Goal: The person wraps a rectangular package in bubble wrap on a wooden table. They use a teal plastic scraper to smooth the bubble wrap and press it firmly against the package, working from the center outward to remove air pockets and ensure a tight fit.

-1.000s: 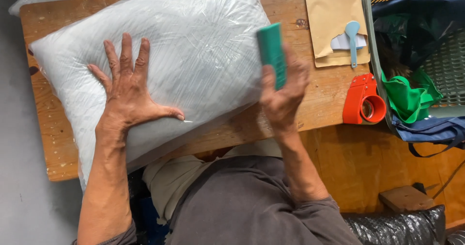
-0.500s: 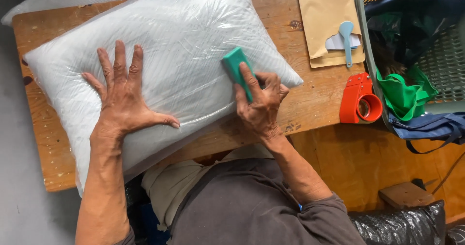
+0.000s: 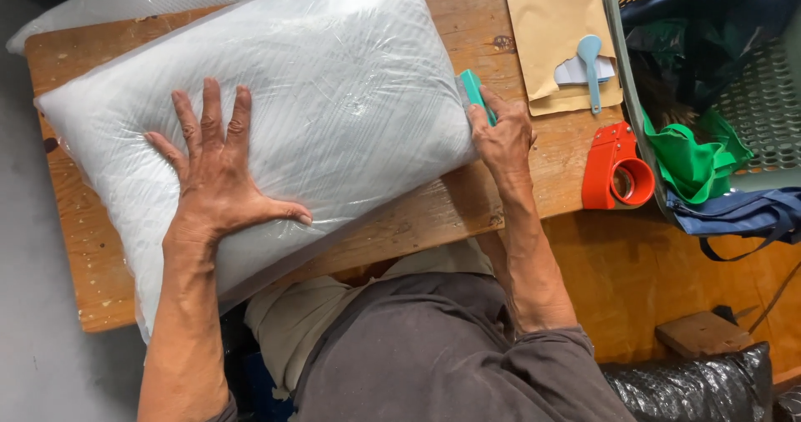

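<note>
A large white pillow sealed in clear crinkled plastic (image 3: 275,121) is laid diagonally across a worn wooden table (image 3: 467,205), covering most of it; its lower left corner overhangs the near table edge. The left hand (image 3: 219,180) is pressed flat on the pillow's lower left area, fingers spread, palm down, nothing grasped. The right hand (image 3: 503,138) is clenched around a small teal plastic scraper block (image 3: 474,92), which is held against the pillow's right edge, touching the plastic wrap.

On the table right of the pillow, a tan padded paper envelope (image 3: 551,30) is seen, with a pale blue plastic spoon-shaped tool (image 3: 591,67) lying on its lower right part. An orange-red tape dispenser (image 3: 616,167) sits at the table's right end, just beside a grey-green perforated plastic basket (image 3: 751,113). Dark blue and bright green fabric (image 3: 688,155) is piled in the basket. A second plastic-wrapped item (image 3: 125,5) is partly visible behind the pillow at the far edge.
</note>
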